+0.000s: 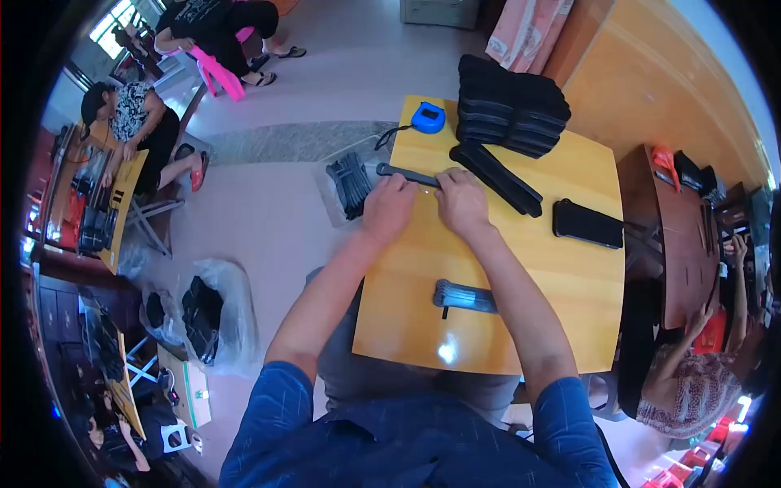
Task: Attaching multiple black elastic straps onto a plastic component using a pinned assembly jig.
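Navy shirt (423,447) fills the bottom of the frame, closest thing to the camera; both bare forearms run up from it to top centre. Work's at the far left corner of the table (407,268).

Dark strip (416,176), centre-top of frame, is between the two hands. Left hand (389,205): fingers curled closed, tips on the strip near its left end, rounded tip poking out past them. Right hand (462,202): also closed, thumb and fingers pinching the right end. Two-point hold probably keeps it straight and flat; fingers hide the exact grip.

Around it: black bundle (498,180) lies slanted just right of the right hand, likely there for short reach. Tall black stack (511,106) sits upper right of centre, looks piled neatly to save room. Blue tape measure (428,118) beside it, top edge, presumably parked clear of the hands. Black block (587,224) at right.

Glossy grey bundle (460,296) lies lower centre, right end hidden by the forearm. Bagged dark pieces (350,185) sit left of the left hand, off the tabletop; can't tell what supports them.
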`<state>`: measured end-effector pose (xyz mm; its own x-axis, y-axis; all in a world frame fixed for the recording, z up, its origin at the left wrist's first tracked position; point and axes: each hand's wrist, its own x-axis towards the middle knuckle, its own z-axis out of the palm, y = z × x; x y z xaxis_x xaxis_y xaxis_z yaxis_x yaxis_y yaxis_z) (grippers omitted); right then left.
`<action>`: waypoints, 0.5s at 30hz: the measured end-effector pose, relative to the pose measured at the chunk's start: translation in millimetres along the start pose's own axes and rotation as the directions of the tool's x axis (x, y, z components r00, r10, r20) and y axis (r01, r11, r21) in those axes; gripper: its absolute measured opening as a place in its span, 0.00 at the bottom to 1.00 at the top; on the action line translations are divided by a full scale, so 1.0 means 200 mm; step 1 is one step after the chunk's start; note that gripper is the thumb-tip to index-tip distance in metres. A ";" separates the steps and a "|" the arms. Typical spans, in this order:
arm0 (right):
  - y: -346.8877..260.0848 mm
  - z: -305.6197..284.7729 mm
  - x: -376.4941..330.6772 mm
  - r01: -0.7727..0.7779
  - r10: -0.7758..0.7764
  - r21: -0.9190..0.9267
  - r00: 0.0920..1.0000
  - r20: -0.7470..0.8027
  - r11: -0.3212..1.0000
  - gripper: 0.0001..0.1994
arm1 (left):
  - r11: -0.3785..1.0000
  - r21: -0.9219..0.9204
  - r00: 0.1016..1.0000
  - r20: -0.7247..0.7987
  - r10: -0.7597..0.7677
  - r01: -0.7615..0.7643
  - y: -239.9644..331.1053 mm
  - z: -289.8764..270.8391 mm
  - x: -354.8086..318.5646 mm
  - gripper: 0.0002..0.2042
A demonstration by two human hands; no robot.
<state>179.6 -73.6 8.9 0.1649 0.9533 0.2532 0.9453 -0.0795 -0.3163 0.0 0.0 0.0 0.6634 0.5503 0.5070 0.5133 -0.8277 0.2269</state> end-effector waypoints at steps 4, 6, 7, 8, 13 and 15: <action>-0.01 0.00 0.02 -0.012 0.012 0.000 0.999 -0.048 1.000 0.11 | 1.000 0.004 1.000 0.007 0.025 -0.025 -0.03 -0.03 0.03 0.03; -0.01 0.01 0.04 -0.002 0.000 -0.026 0.996 -0.086 1.000 0.10 | 0.998 0.044 0.999 0.009 0.054 -0.054 -0.06 -0.03 0.03 0.03; 0.00 0.00 0.01 -0.009 0.009 0.002 0.995 -0.098 1.000 0.09 | 0.996 0.059 0.998 0.025 0.063 -0.065 -0.05 -0.03 -0.01 0.03; 0.00 -0.01 -0.02 -0.014 0.017 0.029 0.994 -0.111 0.999 0.08 | 0.994 0.074 0.997 0.041 0.073 -0.076 -0.03 -0.04 -0.05 0.04; -0.13 -0.30 -0.30 -0.116 0.138 0.201 0.986 -0.097 0.973 0.08 | 0.974 -0.178 0.990 0.045 -0.131 0.137 0.13 -0.26 -0.31 0.05; -0.19 -0.41 -0.48 -0.124 0.159 0.278 0.982 -0.105 0.953 0.08 | 0.885 -0.346 0.949 0.079 -0.304 0.312 0.25 -0.39 -0.40 0.04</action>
<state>150.6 -186.0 72.3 0.3415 0.8926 0.2944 0.8019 -0.1133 -0.5866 -69.2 -94.2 35.4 0.5165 0.7831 0.3466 0.4728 -0.5982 0.6471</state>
